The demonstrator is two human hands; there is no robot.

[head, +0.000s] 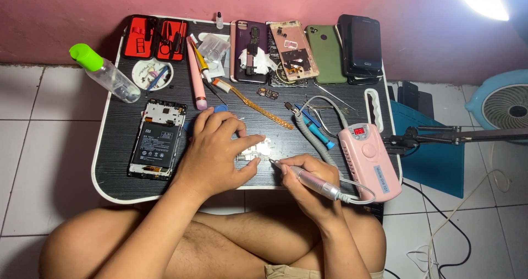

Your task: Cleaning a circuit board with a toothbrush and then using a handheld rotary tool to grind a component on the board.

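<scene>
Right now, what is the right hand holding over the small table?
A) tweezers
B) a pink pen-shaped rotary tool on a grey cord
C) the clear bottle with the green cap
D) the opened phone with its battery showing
B: the right hand grips the pink rotary tool, tip aimed at the small pale part under the left hand.

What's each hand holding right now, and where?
Right hand grips the rotary tool mid-shaft, like a pen. Left hand pins a small part under its fingertips.
</scene>
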